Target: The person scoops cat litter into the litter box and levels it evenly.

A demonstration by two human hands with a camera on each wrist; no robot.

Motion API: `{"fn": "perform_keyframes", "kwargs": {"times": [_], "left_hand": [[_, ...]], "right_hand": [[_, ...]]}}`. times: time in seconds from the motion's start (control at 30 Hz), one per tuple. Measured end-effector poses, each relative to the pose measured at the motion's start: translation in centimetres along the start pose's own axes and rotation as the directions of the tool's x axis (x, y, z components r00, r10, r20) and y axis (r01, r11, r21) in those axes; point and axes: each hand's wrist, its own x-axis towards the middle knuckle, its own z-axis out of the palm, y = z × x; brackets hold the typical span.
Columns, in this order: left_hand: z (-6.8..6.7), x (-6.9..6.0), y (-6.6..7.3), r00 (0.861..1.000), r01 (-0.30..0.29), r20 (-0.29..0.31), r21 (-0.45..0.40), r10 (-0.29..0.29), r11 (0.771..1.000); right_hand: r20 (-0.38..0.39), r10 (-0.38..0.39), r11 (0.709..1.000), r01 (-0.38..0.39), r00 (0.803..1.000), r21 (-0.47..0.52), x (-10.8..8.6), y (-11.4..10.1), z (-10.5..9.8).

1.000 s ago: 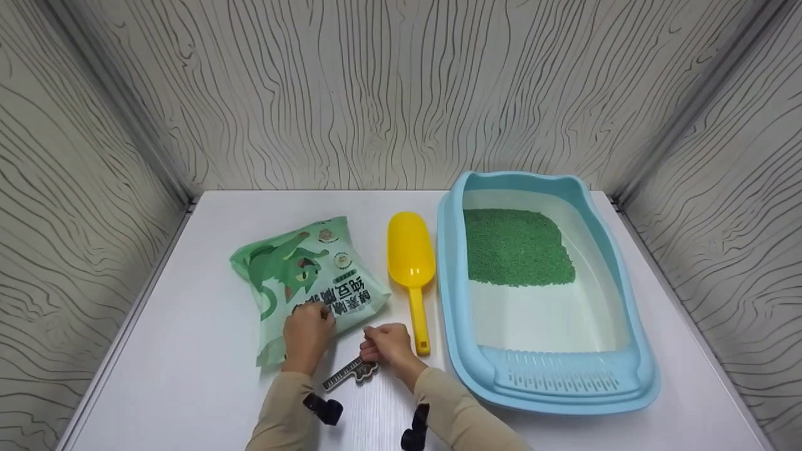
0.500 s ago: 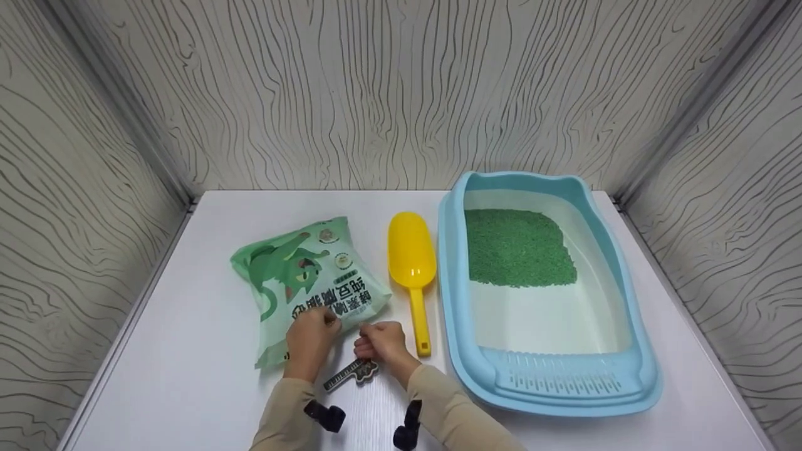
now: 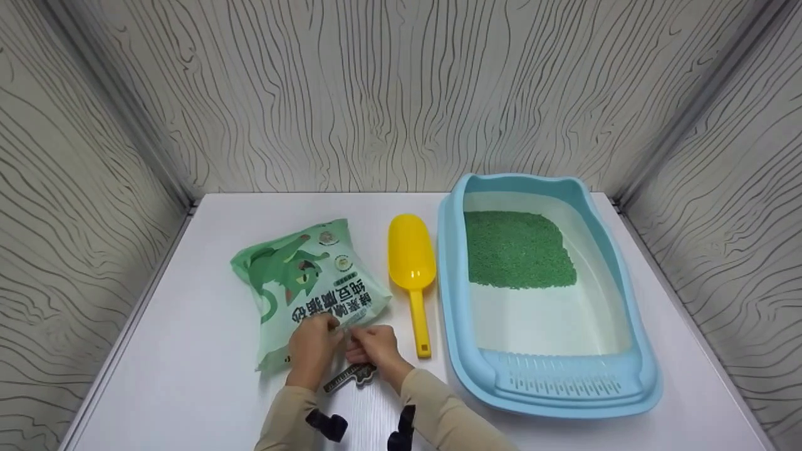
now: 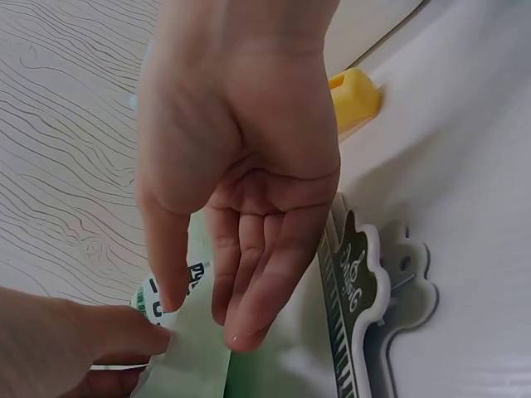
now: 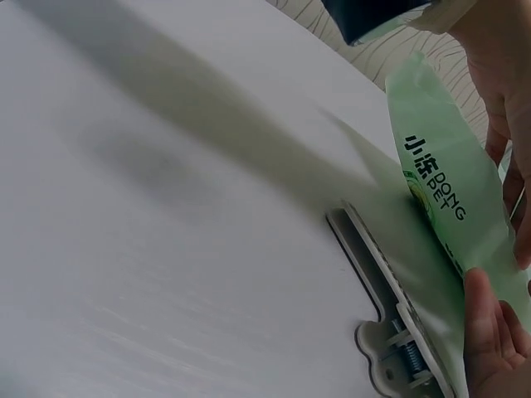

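Left hand [image 3: 313, 351] and right hand [image 3: 376, 349]: fingers nearly closed, pinching the green bag [image 3: 294, 279] at its five-o'clock edge (clip [image 4: 357, 286] nearby, on the worktop [image 3: 188, 351]).

Bag [image 3: 307, 282] appears smooth, thin plastic film; scoop [image 3: 410, 250], glossy plastic; tray [image 3: 450, 288], smooth plastic; granules [image 3: 520, 250], rough, matt.

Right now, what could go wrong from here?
1. The left hand and right hand both pinch the near edge of the green bag; a hard pull could tear it unevenly and perhaps spill whatever is inside.
2. The clip lies close by the right hand and might get nudged away.
3. The yellow scoop has its handle just beyond the right hand, so an outward swing could knock it.
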Motion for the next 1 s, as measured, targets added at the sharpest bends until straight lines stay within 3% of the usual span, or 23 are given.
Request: {"fn": "perform_keyframes", "kwargs": {"times": [0.33, 0.6, 1.0], "left_hand": [[0.2, -0.51, 0.22, 1.0, 0.005, 0.008, 0.027, -0.005, 1.0], [0.19, -0.48, 0.13, 1.0, 0.007, 0.029, 0.025, -0.008, 1.0], [-0.22, -0.18, -0.6, 0.999, -0.026, -0.027, 0.045, 0.028, 0.999]], "right_hand": [[0.008, -0.009, 0.997, 0.009, 1.0, -0.078, -0.38, -0.04, 0.36], [0.01, -0.007, 0.998, 0.007, 1.0, -0.057, -0.07, 0.27, 0.5], [-0.003, 0.012, 0.996, -0.012, 1.0, -0.085, -0.27, 0.64, 0.34]]}}
